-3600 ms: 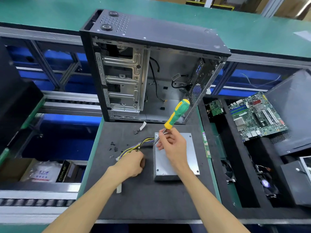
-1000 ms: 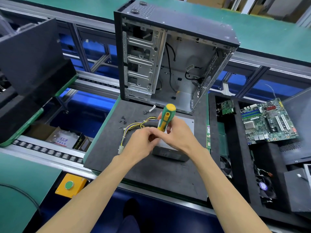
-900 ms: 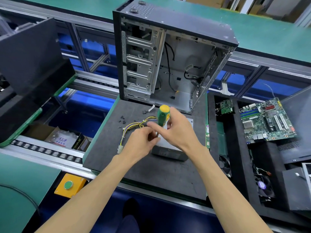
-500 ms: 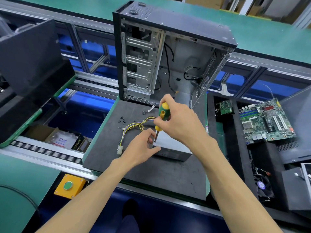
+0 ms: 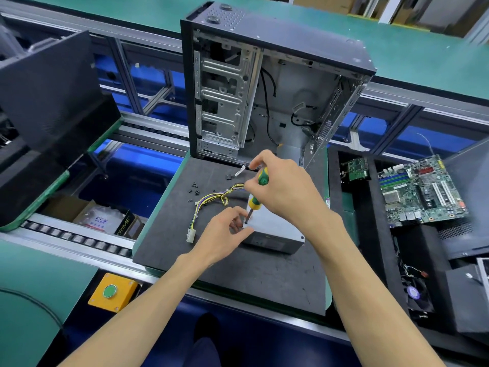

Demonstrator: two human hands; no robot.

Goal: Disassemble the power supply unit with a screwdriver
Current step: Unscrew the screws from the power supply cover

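Dark foam mat (image 5: 264, 276) bears the power supply unit (image 5: 275, 229), left hand (image 5: 225, 234) pinching its corner, right hand (image 5: 285, 189) gripping the screwdriver (image 5: 255, 201).

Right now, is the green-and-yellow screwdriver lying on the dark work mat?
No, the right hand grips the green-and-yellow screwdriver, tip down at the grey power supply unit.

An electronics disassembly line in a factory workshop: green conveyor benches (image 5: 423, 49) on aluminium framing, a roller track (image 5: 79, 241), an opened computer case (image 5: 264, 83), a bare motherboard (image 5: 420, 192) in foam trays, a yellow push-button box (image 5: 112, 292).
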